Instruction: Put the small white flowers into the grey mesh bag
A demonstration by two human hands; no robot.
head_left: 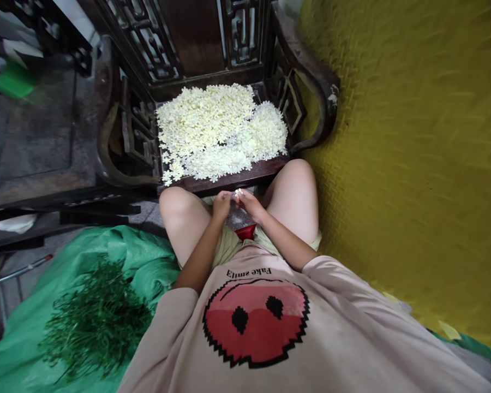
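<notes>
Your left hand [222, 206] and right hand [249, 203] meet between your knees, just off the near edge of the chair seat [245, 176]. Together they pinch a small white flower [239, 192] at the fingertips; whether anything else is between them is too small to tell. Beyond them, the seat of the dark carved wooden chair carries a heap of pale flowers [219, 131], spread from the back edge to the near edge, with a few strays at the near left corner. That heap looks like finished work, and it already covers most of the seat. On the floor to your left, a green plastic sheet [139, 251] holds a pile of green stems [96, 322], so a good deal seems left. A yellow mat [413, 164] lies to your right.
</notes>
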